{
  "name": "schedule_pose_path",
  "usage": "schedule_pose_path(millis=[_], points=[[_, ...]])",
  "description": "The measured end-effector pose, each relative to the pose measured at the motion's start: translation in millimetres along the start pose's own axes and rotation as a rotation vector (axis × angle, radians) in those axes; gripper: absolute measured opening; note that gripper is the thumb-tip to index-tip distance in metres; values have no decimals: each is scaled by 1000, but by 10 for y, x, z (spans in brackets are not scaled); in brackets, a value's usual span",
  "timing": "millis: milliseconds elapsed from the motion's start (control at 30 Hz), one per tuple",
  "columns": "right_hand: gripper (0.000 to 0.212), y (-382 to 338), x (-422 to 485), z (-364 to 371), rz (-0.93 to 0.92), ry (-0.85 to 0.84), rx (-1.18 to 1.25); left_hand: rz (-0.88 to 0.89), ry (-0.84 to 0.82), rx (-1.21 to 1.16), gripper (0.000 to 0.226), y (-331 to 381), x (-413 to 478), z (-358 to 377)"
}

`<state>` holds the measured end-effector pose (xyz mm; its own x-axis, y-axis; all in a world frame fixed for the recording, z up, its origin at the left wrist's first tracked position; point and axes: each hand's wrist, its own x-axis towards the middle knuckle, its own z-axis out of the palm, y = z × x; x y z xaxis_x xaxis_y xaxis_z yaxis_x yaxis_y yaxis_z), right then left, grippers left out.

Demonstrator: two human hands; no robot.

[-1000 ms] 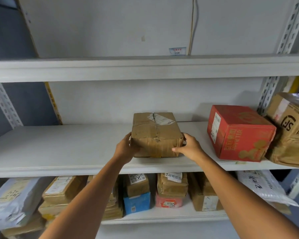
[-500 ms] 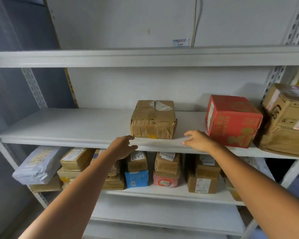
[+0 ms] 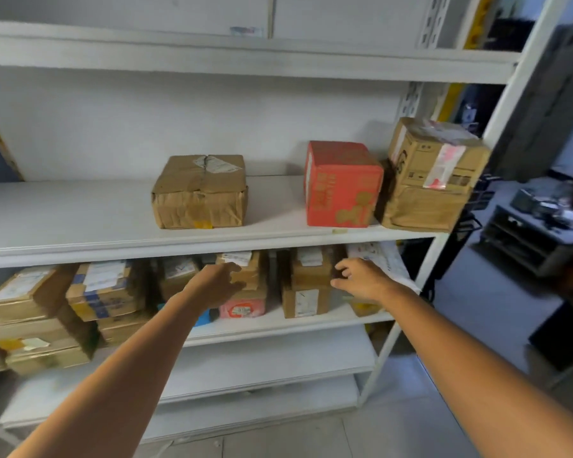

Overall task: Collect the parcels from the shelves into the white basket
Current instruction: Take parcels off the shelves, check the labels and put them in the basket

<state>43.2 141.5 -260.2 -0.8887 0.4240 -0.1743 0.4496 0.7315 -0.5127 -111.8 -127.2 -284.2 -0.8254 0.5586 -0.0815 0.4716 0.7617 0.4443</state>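
A taped brown parcel sits alone on the middle shelf, with a red box and two stacked brown boxes to its right. Both my hands hang below that shelf's front edge, empty. My left hand is loosely curled in front of a brown parcel on the lower shelf. My right hand has its fingers apart beside a stack of small brown boxes. No white basket is in view.
The lower shelf is packed with several brown parcels, a pink one and a white mailer bag. The white shelf upright stands at right. Beyond it are a dark low cabinet and grey floor.
My hands let go of the taped brown parcel, which stays on the middle shelf, and dropped below the shelf edge. The view has pulled back and swung right.
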Motion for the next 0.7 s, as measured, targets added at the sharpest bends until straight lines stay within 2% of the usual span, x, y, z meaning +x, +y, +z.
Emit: schedule_pose_path(millis=[200, 333, 533, 700], points=[[55, 929, 128, -244, 65, 49, 49, 14, -60, -49, 45, 779, 333, 552], [54, 1479, 360, -390, 80, 77, 39, 74, -67, -34, 33, 1265, 584, 1002], [48, 2063, 742, -415, 95, 132, 53, 75, -93, -106, 44, 1753, 1057, 1649], [55, 2341, 1097, -374, 141, 154, 75, 58, -101, -179, 46, 1955, 1592, 2057]])
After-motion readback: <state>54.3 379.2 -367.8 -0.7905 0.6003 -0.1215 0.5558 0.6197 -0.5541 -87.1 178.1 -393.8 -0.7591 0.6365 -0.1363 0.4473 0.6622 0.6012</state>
